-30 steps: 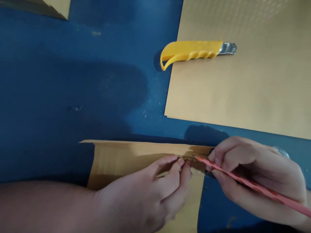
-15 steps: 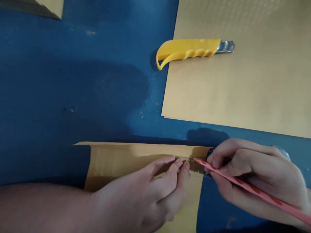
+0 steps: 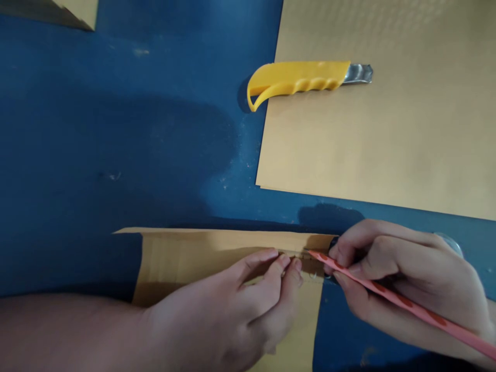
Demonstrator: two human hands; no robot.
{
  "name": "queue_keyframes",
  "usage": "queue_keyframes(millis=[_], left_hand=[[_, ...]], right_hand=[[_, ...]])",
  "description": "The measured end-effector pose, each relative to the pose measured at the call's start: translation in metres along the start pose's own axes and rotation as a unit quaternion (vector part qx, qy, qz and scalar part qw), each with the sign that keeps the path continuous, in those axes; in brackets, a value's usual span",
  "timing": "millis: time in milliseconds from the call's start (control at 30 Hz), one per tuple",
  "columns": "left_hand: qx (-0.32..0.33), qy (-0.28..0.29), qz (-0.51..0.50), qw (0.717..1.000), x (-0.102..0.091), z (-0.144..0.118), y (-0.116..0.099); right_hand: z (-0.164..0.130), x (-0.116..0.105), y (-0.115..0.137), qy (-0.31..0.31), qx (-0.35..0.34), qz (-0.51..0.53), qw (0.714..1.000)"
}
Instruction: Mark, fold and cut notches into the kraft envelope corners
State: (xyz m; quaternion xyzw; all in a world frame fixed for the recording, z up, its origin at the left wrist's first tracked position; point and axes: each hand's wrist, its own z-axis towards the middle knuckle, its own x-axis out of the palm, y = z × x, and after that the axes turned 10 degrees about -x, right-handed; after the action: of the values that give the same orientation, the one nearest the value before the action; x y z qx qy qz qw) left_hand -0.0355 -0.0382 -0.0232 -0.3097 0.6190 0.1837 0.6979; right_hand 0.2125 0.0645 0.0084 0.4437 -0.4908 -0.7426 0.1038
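A brown sheet of paper [image 3: 186,258] lies at the lower middle, its far edge folded into a narrow upright strip. My left hand [image 3: 248,305] rests over it, fingers bent and fingertips close together near the fold. Whatever they pinch or press, if anything, is hidden; faint tick-like marks show on the paper just right of them. In my right hand [image 3: 403,284] is a pink pencil [image 3: 382,292] with red spots, held slanted. Its tip touches or nearly touches the paper by the fold, right of my left fingertips.
A yellow box cutter [image 3: 302,77] lies across the left edge of large stacked brown sheets [image 3: 372,144] at the upper right. Another brown paper piece [image 3: 83,13] stands at the top left corner. A clear rounded object [image 3: 451,244] shows behind my right hand on the blue table [image 3: 155,134].
The pencil tip has shifted very slightly left and up along the fold. The whole view has drifted a little; my left hand stays in place on the paper.
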Motion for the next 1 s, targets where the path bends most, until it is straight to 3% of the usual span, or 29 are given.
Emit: queue_keyframes(millis=[1000], left_hand=[[0.005, 0.009, -0.003, 1.000, 0.0008, -0.0021, 0.0001]], right_hand=[[0.0004, 0.0024, 0.0014, -0.009, 0.009, -0.012, 1.000]])
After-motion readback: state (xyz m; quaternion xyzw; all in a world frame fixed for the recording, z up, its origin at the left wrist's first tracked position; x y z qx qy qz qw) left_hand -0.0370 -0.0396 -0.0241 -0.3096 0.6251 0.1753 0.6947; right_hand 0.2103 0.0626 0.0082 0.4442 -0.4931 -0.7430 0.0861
